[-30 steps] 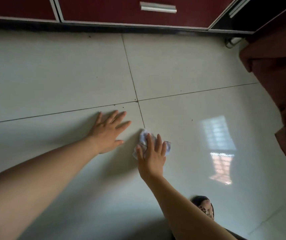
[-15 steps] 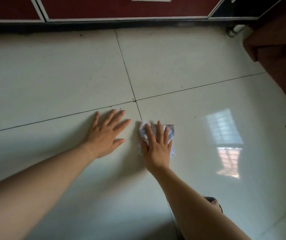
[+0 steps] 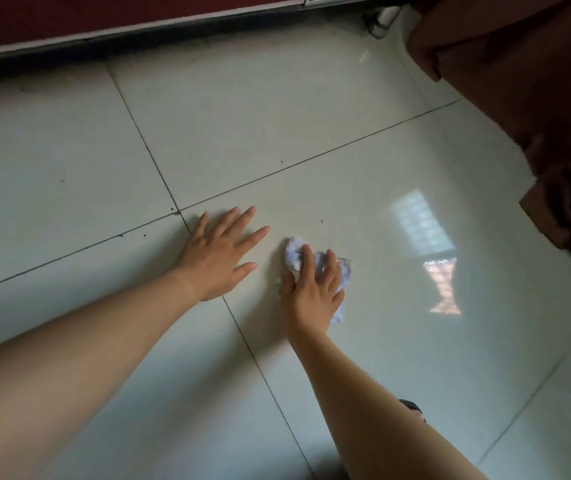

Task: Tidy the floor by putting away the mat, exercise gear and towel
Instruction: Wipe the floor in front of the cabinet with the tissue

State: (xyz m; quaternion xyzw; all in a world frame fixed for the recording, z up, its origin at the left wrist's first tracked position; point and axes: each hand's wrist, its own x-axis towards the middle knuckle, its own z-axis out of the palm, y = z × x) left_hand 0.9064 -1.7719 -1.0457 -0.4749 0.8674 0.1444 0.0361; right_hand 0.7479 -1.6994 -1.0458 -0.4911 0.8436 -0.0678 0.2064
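Observation:
A small crumpled white-and-blue towel [image 3: 345, 271] lies on the pale tiled floor [image 3: 311, 116]. My right hand [image 3: 311, 292] lies on top of it, fingers spread over the cloth and pressing it to the tile; most of the cloth is hidden beneath the palm. My left hand [image 3: 218, 254] rests flat on the floor just left of the towel, fingers straight and spread, holding nothing. A narrow gap of bare tile separates the two hands. No mat or exercise gear is in view.
A dark red cabinet [image 3: 104, 15] runs along the far edge of the floor. Brown draped furniture [image 3: 536, 81] fills the right side. A metal pipe fitting [image 3: 381, 19] sits in the far corner. A dark shoe tip [image 3: 412, 408] shows beside my right forearm.
My right hand has slid the towel over the floor, away from the tile joint to the right. My left hand has shifted right across the joint. The view has tilted down and turned.

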